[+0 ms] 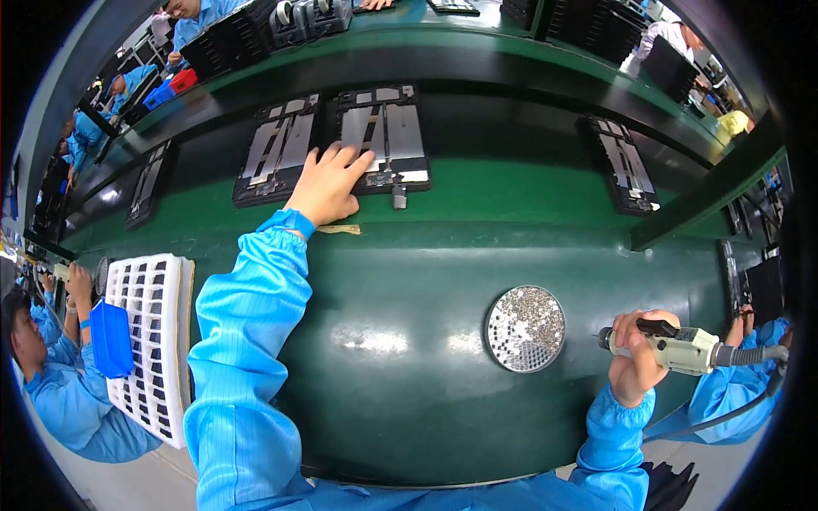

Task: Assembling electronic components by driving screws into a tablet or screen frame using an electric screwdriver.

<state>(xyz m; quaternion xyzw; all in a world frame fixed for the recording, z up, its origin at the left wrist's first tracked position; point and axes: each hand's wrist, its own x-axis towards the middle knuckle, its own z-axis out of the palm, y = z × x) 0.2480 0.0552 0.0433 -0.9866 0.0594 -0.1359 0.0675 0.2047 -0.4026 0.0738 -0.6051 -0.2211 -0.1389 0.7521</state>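
My left hand (328, 186) reaches to the far side of the bench, fingers spread over the lower left part of an opened tablet-like device (383, 132) with silver battery panels. A second such device (277, 153) lies just left of that hand, close alongside the first. A small dark tab sticks out from the first device's near edge. My right hand (641, 349) is wrapped round a pale electric screwdriver (690, 350), its tip pointing left and its cable running off to the right. Left of the tip, apart from it, stands a round dish (526, 329) of small screws.
More opened devices lie at the far right (625, 166) and far left (149, 185). A white foam tray (146, 341) with a blue bin (111, 339) stands at the left. A green slanted post (707, 187) rises at the right. Co-workers in blue sit on both sides.
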